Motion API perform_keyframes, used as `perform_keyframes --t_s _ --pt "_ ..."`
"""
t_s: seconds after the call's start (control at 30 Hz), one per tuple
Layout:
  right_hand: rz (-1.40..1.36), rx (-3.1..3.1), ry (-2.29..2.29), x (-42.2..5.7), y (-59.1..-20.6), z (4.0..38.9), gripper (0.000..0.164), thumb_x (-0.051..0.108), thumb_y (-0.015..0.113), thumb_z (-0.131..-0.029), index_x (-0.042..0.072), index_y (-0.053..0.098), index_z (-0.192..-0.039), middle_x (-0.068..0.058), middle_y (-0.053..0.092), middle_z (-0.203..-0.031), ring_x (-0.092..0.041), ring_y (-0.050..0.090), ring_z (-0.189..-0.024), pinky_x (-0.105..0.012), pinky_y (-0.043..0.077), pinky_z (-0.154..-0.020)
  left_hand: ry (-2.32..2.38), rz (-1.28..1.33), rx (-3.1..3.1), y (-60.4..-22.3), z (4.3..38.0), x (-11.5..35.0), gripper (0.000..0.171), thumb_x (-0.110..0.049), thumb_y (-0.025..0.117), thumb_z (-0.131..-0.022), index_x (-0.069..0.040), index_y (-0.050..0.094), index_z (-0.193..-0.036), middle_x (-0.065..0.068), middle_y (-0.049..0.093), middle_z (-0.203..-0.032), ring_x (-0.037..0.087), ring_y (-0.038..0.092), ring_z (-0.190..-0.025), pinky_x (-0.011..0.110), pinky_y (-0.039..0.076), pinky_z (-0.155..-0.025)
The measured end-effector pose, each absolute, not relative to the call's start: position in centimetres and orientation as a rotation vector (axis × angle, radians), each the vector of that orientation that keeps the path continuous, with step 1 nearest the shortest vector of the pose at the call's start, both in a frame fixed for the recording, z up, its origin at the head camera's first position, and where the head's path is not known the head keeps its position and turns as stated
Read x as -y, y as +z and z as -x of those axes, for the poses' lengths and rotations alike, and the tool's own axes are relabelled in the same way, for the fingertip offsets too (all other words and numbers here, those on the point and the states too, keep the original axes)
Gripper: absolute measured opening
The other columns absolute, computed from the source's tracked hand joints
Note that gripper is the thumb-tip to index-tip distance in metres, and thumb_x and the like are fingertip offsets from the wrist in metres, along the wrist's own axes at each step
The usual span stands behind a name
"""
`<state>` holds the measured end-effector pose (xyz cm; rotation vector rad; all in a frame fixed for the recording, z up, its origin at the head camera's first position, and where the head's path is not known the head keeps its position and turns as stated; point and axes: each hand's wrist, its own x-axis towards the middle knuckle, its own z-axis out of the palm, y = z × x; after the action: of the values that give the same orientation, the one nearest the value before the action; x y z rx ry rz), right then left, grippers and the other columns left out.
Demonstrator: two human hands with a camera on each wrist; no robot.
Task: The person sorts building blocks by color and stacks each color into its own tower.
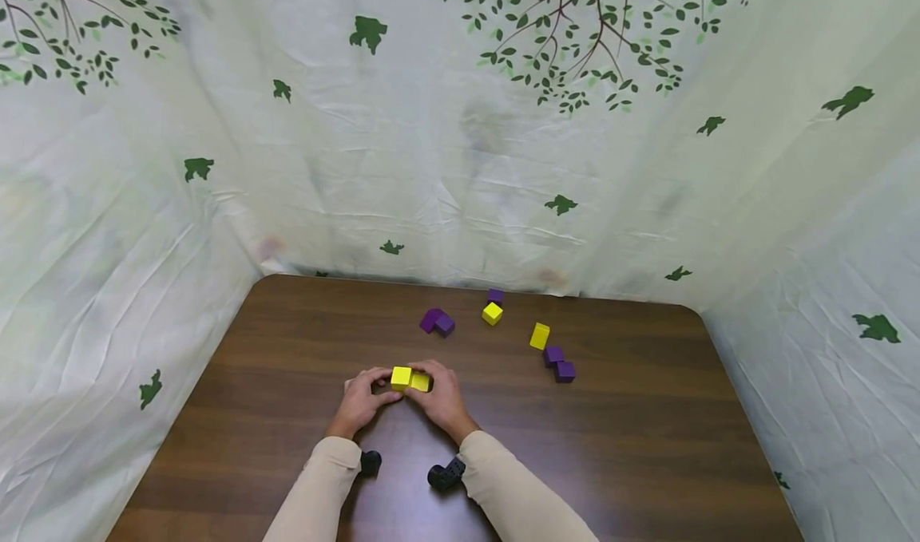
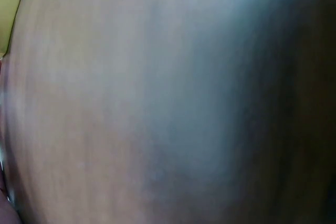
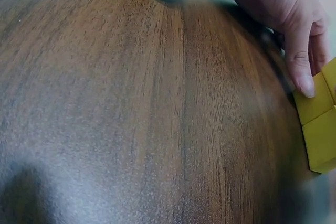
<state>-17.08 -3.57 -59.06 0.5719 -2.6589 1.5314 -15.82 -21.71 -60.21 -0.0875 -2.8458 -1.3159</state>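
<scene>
Two yellow cubes stand side by side near the middle of the table, between my hands. My left hand [image 1: 358,406] grips the left yellow cube [image 1: 401,378], index finger and thumb on it. My right hand [image 1: 442,398] holds the right yellow cube [image 1: 420,382] with its thumb in front and fingers behind. In the right wrist view, the left thumb [image 3: 304,80] presses a yellow face beside a seam, and the cubes touch. Only a yellow edge [image 2: 8,19] shows in the left wrist view, which is mostly blurred.
Farther back on the brown wooden table [image 1: 287,350] lie a purple pair [image 1: 438,322], a yellow cube [image 1: 492,313] with a purple cube [image 1: 495,295] behind it, another yellow block [image 1: 540,336], and two purple cubes [image 1: 559,365]. A patterned cloth [image 1: 460,167] hangs around the table.
</scene>
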Motion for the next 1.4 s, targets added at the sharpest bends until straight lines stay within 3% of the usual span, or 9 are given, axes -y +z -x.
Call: perform_keyframes --t_s 0.47,0.73,0.97,1.4 --pt "-0.539 2.686 1.537 3.6 -59.1 17.0 0.040 0.016 0.079 -0.080 0.012 0.068 -0.118 -0.003 0.067 -0.114 -0.019 0.060 -0.106 -0.040 0.043 -0.094 -1.299 0.080 2.857 -60.3 15.8 21.7 0.036 -0.013 0.081 -0.076 -0.003 0.070 -0.109 0.008 0.067 -0.103 0.027 0.057 -0.093 0.045 0.026 -0.087" --pt "-0.492 2.590 1.673 2.0 -59.9 17.0 0.055 0.019 0.085 -0.074 0.009 0.063 -0.123 -0.005 0.061 -0.119 -0.023 0.057 -0.106 -0.036 0.047 -0.090 -1.308 0.077 2.859 -60.3 15.9 21.8 0.037 -0.013 0.081 -0.076 -0.001 0.069 -0.110 0.011 0.067 -0.104 0.028 0.056 -0.094 0.045 0.026 -0.087" --pt "-0.409 2.556 1.760 -1.1 -60.8 17.9 0.068 0.008 0.087 -0.068 0.006 0.057 -0.128 -0.011 0.056 -0.123 -0.028 0.054 -0.107 -0.037 0.048 -0.085 -1.317 0.056 2.858 -60.4 15.7 21.8 0.039 -0.014 0.081 -0.076 0.000 0.069 -0.111 0.012 0.067 -0.108 0.028 0.057 -0.095 0.045 0.026 -0.088" --pt "0.243 2.358 1.776 -5.4 -60.6 23.8 0.053 0.001 0.080 -0.076 0.000 0.058 -0.125 -0.018 0.058 -0.114 -0.026 0.060 -0.088 -0.036 0.053 -0.078 -1.325 0.064 2.841 -60.4 15.8 21.7 0.040 -0.013 0.081 -0.076 0.000 0.069 -0.111 0.012 0.067 -0.107 0.028 0.057 -0.094 0.045 0.027 -0.088"
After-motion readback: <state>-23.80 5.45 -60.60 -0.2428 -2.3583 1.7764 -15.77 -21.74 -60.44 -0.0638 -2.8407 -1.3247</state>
